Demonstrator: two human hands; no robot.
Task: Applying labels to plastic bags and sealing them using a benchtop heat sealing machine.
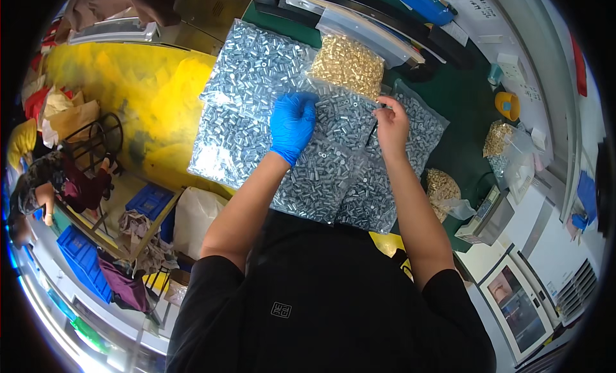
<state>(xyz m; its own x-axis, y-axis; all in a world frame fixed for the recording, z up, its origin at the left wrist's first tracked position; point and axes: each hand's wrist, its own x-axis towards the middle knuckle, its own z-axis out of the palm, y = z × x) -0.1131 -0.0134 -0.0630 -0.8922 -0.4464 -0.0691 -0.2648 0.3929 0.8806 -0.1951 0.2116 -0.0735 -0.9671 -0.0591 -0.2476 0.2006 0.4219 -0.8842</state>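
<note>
The left hand (293,122), in a blue rubber glove, is curled into a loose fist over flat, clear plastic bags of silver metal cylinders (247,71); no held item is visible. The bare right hand (394,128) is bent, thumb and forefinger nearly meeting beside the corner of a clear plastic bag of small gold-coloured pieces (346,65); whether anything is pinched cannot be told. Filling is judged complete; sealing and remaining work cannot be determined.

Left forearm (247,206) angled inward, blue-gloved left hand (292,125) curled inward, right forearm (418,212) stretched forward, bare right hand (393,128) with forefinger (392,103) bent toward thumb (382,115), hands apart
</note>
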